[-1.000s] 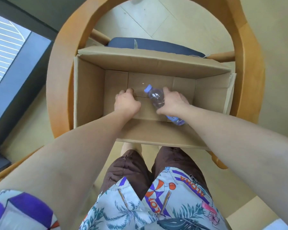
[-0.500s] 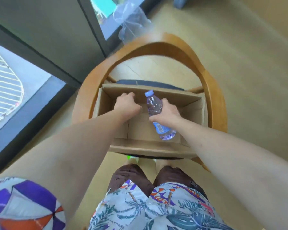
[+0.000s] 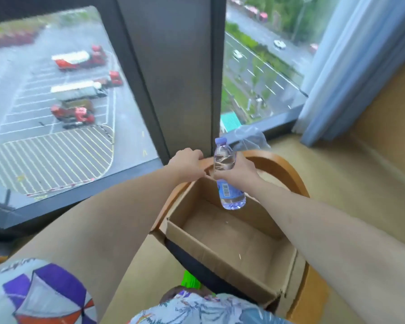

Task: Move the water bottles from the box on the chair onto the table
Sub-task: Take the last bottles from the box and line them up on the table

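Bottle (image 3: 227,174) was gripped round its middle by R hand (image 3: 237,176), held upright, cap up, above the box's (image 3: 222,249) far end. L hand (image 3: 188,164) was curled w/ nothing seen in it, just left of bottle. Box sat on chair (image 3: 288,174); its visible inside was bare.

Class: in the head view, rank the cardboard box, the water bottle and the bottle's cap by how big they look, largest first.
1. Cardboard box
2. Water bottle, held by the right hand
3. Cap
The differences are plain, so nearness does not alter the order.
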`<action>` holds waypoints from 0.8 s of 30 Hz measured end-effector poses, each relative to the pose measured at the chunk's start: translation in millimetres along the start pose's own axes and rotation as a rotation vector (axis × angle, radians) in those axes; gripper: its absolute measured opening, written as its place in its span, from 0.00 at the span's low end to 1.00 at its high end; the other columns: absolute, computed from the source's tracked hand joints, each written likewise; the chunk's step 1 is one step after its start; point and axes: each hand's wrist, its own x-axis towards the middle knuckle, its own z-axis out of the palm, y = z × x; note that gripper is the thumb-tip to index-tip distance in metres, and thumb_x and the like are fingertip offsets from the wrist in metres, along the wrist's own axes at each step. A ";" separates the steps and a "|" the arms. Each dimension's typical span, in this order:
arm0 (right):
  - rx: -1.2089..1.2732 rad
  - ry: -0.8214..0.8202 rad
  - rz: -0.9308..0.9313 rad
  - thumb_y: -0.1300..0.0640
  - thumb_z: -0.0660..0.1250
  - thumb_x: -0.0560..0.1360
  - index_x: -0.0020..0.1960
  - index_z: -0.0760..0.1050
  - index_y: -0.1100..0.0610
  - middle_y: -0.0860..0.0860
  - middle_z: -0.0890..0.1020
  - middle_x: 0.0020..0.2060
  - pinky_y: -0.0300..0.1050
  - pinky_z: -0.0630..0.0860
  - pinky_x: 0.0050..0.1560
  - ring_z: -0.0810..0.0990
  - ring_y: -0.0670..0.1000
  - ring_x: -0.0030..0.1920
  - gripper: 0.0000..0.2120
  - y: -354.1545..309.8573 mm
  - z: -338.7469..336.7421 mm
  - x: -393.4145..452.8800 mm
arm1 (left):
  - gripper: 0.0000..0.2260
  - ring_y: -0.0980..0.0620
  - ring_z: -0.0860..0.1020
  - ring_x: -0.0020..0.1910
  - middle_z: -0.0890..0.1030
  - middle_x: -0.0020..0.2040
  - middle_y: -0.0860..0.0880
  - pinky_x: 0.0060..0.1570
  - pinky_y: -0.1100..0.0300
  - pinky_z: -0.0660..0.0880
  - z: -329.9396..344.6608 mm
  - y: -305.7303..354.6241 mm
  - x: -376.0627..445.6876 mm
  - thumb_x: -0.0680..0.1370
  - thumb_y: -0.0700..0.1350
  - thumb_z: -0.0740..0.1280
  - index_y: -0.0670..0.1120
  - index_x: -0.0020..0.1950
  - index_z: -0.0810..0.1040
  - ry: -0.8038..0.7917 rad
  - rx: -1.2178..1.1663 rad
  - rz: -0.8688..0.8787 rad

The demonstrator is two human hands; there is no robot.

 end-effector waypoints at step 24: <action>-0.049 -0.528 -0.878 0.45 0.78 0.57 0.53 0.71 0.50 0.48 0.81 0.43 0.46 0.77 0.39 0.80 0.52 0.45 0.29 -226.9 281.9 -322.1 | 0.18 0.43 0.74 0.59 0.75 0.59 0.46 0.53 0.50 0.75 -64.4 -205.6 -519.8 0.72 0.49 0.71 0.52 0.61 0.77 0.581 -0.097 -0.890</action>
